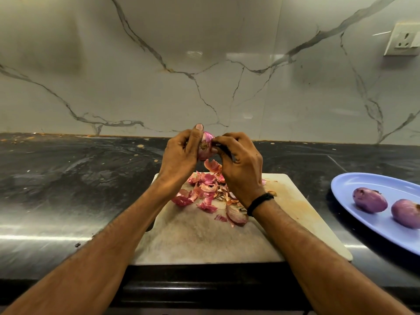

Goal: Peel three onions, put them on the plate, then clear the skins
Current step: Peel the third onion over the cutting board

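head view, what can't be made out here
Head view: the onion is mostly covered by the left hand gripping it and the right hand pinching at it; how much skin is left cannot be told.
Head view: the plate and one of its two peeled onions are cut by the right edge.
Head view: part of the skins lies hidden behind the right hand.

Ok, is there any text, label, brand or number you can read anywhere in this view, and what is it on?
None: no word, number or brand mark can be read here.
Socket on the wall: plain, no marking shows.
Plate, board, wristband: no print.
Onion, held by the left hand and pinched by the right hand: no sticker.
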